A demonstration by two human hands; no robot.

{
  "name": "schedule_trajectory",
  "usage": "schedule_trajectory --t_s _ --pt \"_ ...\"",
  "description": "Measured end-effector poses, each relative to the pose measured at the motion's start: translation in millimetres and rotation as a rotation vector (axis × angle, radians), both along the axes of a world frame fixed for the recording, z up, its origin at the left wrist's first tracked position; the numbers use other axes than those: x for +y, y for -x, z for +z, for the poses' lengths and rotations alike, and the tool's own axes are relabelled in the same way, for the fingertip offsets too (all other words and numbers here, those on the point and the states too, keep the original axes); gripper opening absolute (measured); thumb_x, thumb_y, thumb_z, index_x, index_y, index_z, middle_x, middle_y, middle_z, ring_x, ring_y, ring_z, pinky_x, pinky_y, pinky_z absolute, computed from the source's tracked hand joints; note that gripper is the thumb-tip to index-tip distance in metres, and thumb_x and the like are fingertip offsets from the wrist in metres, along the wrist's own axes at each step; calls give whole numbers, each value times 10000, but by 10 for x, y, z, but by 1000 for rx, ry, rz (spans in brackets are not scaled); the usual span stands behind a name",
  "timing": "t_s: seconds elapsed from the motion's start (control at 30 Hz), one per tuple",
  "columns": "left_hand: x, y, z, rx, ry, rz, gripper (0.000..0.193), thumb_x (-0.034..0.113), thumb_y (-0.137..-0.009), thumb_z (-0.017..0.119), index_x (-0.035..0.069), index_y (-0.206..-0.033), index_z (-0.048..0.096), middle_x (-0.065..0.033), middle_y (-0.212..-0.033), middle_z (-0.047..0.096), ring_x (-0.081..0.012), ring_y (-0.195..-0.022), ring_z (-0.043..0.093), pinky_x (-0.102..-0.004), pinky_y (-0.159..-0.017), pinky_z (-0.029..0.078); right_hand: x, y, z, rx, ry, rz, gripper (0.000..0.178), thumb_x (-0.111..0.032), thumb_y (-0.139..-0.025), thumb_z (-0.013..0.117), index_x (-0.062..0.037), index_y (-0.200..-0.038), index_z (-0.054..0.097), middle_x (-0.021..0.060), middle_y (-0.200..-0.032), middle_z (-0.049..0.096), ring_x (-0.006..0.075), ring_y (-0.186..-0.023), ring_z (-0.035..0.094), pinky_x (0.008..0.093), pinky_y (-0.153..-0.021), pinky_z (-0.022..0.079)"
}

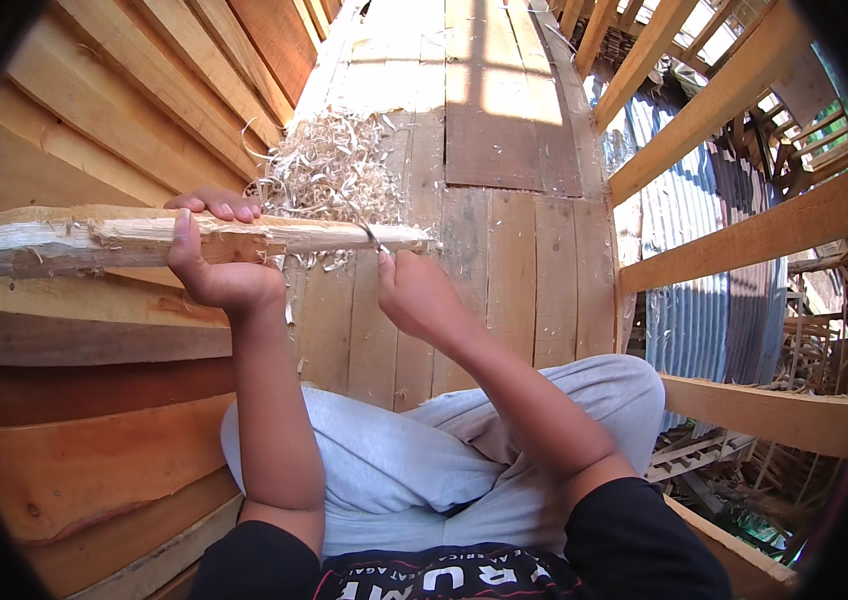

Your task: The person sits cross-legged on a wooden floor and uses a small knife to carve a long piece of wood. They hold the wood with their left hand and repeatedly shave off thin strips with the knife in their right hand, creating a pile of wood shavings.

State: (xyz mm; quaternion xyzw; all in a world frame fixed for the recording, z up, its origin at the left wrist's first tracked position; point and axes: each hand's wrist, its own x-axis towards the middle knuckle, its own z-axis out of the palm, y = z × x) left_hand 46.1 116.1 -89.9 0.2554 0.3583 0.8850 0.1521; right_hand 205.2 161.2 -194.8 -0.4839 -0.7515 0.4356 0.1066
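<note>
Left hand [224, 278] gripping timber [69, 243] — right hand [418, 290] closed on a dark blade [370, 236]
Shavings [334, 165] heap by the plank floor's [512, 275] left edge.

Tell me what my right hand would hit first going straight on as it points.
Your right hand points up and left in the picture; it would probably meet the long wooden piece first, near its narrow end, though depth is unclear.
</note>
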Motion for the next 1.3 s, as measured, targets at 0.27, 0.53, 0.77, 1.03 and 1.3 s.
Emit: schedule_trajectory --t_s 0.27,0.53,0.77,1.03,1.3 --pt "10 -128 -5 -33 148 178 243 333 -826 526 100 -857 462 -44 -709 462 -182 -646 459 -339 -673 408 12 0 -153 4 -8 -60 464 -295 -1003 371 85 -835 578 321 -799 609 506 -822 581 563 -765 436" --pt "66 -147 15 -62 146 173 282 366 -832 531 98 -835 444 -35 -711 442 -175 -652 448 -332 -665 402 301 -217 -809 -98 70 -82 445 -282 -990 379 107 -929 588 336 -814 621 500 -854 610 548 -798 472" --pt "51 -169 78 -119 162 215 270 358 -805 556 112 -838 449 -29 -710 443 -167 -648 442 -344 -671 406 130 -48 -438 26 7 -143 458 -272 -993 365 85 -862 621 329 -836 630 484 -854 615 530 -801 478" --pt "25 -151 67 -96 116 141 266 354 -782 569 119 -846 460 -24 -714 444 -159 -643 434 -335 -657 391 119 -30 -133 16 44 -7 496 -289 -996 353 103 -884 634 333 -894 634 487 -884 613 528 -818 478" --pt "-65 -22 63 20 -42 -112 225 311 -776 525 114 -867 464 -33 -680 447 -151 -600 429 -308 -606 386 376 -170 -329 -90 133 -123 422 -313 -979 426 60 -937 620 303 -1065 625 440 -1016 603 510 -865 459"
